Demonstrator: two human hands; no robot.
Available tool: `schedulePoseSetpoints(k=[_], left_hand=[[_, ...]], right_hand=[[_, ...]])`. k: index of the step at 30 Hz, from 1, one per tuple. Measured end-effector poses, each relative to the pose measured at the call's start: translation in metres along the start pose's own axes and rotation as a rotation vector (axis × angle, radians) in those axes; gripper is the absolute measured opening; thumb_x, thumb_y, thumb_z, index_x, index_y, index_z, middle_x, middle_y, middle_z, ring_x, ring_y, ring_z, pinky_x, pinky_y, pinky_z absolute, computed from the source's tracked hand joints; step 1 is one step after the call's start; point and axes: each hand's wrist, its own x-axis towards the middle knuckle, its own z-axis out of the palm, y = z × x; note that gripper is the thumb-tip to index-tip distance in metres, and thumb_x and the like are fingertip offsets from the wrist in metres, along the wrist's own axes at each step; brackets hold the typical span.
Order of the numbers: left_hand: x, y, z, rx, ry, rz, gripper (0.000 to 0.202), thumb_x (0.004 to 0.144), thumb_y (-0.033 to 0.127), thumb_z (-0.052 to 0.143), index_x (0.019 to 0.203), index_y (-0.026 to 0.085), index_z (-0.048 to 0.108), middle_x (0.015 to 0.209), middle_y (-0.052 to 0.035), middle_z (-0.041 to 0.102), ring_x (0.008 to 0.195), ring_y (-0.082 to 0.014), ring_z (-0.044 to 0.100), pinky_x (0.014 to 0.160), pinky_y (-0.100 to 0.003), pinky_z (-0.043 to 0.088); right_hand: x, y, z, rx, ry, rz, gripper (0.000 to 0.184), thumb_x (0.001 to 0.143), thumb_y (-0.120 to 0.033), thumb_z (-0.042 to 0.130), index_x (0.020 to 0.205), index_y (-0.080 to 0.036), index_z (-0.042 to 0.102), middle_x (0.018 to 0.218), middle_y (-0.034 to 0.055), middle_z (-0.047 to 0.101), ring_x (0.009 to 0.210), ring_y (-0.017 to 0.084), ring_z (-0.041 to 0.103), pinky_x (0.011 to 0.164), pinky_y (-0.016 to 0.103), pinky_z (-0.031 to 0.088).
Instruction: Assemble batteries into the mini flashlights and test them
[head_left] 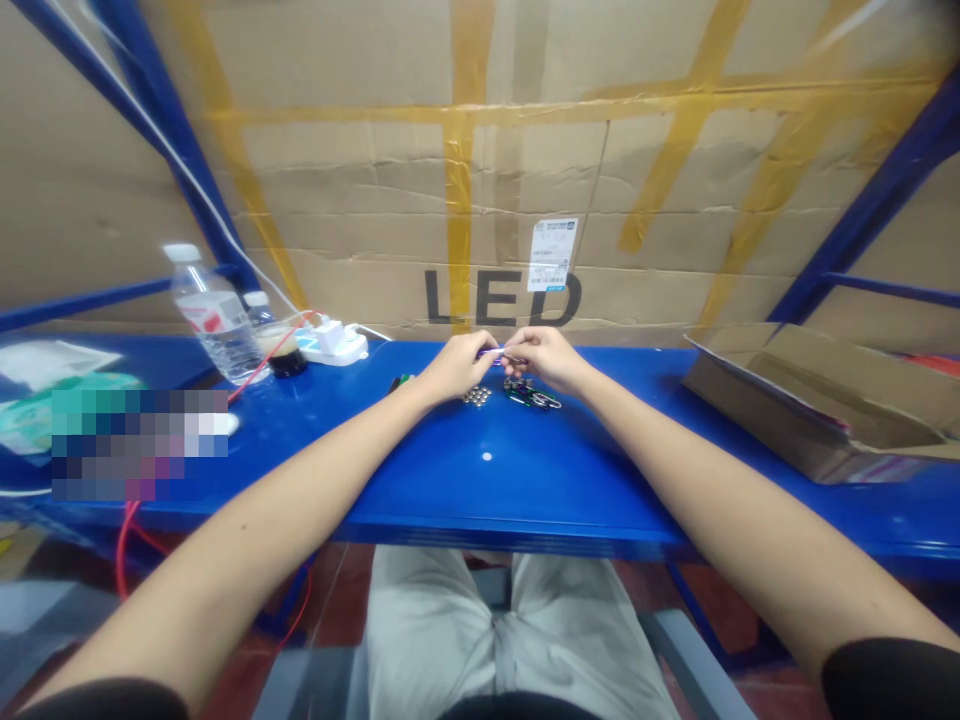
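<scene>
My left hand and my right hand meet above the far part of the blue table. Both are closed in a pinch on a small thin pale piece held between them; it is too small to name. Just below the hands lie a cluster of small metal beads and a heap of small dark and green parts with metal clips. A tiny white dot lies nearer to me on the table.
A plastic water bottle, a dark-lidded jar and a white power strip with a red cable stand at the back left. An open cardboard box sits at the right. Taped cardboard with "LED" printed on it forms the back wall.
</scene>
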Motion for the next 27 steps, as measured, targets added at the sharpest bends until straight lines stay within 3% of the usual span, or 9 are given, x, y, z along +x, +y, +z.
schedulePoseSetpoints(k=[12, 19, 27], left_hand=[[-0.001, -0.001, 0.0, 0.066, 0.051, 0.139, 0.01, 0.095, 0.019, 0.053, 0.098, 0.017, 0.062, 0.099, -0.0085, 0.07, 0.093, -0.0205, 0.065, 0.085, -0.034, 0.048], [-0.002, -0.004, 0.0, 0.109, 0.029, 0.227, 0.013, 0.098, 0.02, 0.049, 0.101, 0.019, 0.061, 0.102, -0.0109, 0.067, 0.101, -0.0233, 0.061, 0.093, -0.039, 0.047], [0.0, -0.008, -0.001, 0.212, 0.024, 0.376, 0.021, 0.101, 0.022, 0.041, 0.097, 0.019, 0.061, 0.095, -0.0112, 0.064, 0.093, -0.0233, 0.057, 0.088, -0.039, 0.047]], right_hand=[[-0.002, -0.012, 0.005, 0.157, -0.033, 0.121, 0.015, 0.076, -0.013, 0.067, 0.065, -0.016, 0.058, 0.063, 0.0045, 0.058, 0.056, 0.012, 0.05, 0.053, 0.028, 0.042], [0.002, -0.015, 0.004, 0.276, -0.071, 0.302, 0.022, 0.08, -0.008, 0.06, 0.065, -0.019, 0.048, 0.065, 0.0045, 0.051, 0.058, 0.012, 0.042, 0.053, 0.029, 0.042], [0.005, -0.013, -0.001, 0.485, -0.073, 0.455, 0.022, 0.084, -0.003, 0.053, 0.074, -0.02, 0.044, 0.065, 0.0019, 0.047, 0.055, 0.01, 0.036, 0.045, 0.023, 0.038]])
